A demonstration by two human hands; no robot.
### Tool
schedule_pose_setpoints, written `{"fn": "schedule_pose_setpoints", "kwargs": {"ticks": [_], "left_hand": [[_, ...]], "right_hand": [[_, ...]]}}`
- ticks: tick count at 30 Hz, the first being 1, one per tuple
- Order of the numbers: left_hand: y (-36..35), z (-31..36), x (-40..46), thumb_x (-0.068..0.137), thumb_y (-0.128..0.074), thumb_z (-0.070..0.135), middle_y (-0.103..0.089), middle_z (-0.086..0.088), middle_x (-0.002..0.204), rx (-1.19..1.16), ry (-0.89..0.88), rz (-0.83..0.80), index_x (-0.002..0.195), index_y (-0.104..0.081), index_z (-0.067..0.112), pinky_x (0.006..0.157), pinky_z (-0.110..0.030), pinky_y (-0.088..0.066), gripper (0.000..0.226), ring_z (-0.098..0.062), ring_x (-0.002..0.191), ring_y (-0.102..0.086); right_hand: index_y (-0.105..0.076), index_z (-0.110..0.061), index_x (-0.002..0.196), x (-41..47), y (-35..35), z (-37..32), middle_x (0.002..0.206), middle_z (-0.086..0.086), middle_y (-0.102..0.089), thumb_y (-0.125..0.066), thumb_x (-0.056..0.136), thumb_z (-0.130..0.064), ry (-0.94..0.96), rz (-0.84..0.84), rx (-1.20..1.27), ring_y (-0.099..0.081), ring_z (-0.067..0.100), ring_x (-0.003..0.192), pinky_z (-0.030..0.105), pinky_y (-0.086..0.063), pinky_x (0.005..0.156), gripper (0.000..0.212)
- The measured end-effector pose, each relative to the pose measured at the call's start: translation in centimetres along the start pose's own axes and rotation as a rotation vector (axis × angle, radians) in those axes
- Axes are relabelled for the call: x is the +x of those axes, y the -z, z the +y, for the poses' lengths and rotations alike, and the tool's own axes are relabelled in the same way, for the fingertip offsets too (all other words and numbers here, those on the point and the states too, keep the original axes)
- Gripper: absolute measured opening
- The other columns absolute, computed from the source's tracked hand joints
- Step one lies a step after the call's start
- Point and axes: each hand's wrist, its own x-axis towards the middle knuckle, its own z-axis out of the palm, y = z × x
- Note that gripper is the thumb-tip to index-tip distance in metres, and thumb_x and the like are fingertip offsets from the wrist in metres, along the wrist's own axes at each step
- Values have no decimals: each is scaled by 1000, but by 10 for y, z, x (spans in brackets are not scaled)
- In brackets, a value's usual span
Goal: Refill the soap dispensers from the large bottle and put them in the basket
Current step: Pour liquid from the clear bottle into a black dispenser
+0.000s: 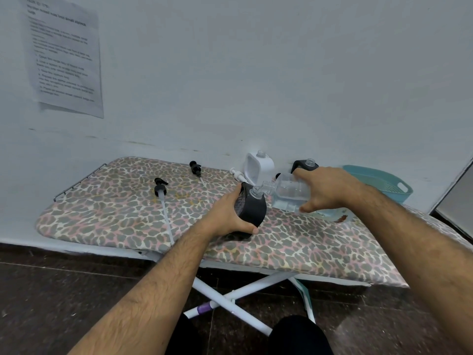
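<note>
My left hand [230, 216] grips a black soap dispenser [252, 207] that stands on the ironing board [115, 213] with its clear neck uncapped. My right hand [330, 190] holds the large clear bottle [286, 192] tipped sideways, its open mouth right beside the dispenser's neck. A white dispenser [258, 166] and a second black dispenser [305, 163] stand uncapped by the wall behind. Two black pump heads [160, 187] [195, 168] and a white pump head [236, 174] lie loose on the board. The teal basket [381, 181] sits at the far right.
The leopard-print board stands on white crossed legs [230, 298] over a dark tiled floor. A printed sheet [64, 55] hangs on the wall at upper left. A brown stain [340, 219] marks the cover near my right wrist.
</note>
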Motion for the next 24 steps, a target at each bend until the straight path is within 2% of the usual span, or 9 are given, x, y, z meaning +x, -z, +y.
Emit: {"fn": "schedule_pose_setpoints", "kwargs": {"ticks": [7,20,24], "left_hand": [[-1,-2,1,59,-96,36,-38,0,156,-1,12,-1,161,-12,23,118,-46,-33,133,-21,143,-38],[-1,-3,1,57,-96,37,-43,0,152,-23,8,-6,160,-16,23,117,-47,-36,131,-21,139,-42],[-1,-4,1,57,-96,39,-41,0,154,-20,10,-7,160,-15,24,117,-47,-34,132,-21,141,-40]], "right_hand": [[-38,-32,132,0,1,-1,69,-20,-38,-72,68,-64,-2,4,-14,-46,11,68,24,-25,48,79],[-37,-33,131,2,0,0,69,-20,-39,-72,68,-65,-6,0,-9,-44,8,65,24,-27,48,79],[-37,-33,131,3,-1,0,73,-19,-41,-71,68,-65,1,-1,-16,-48,11,70,26,-31,51,78]]}}
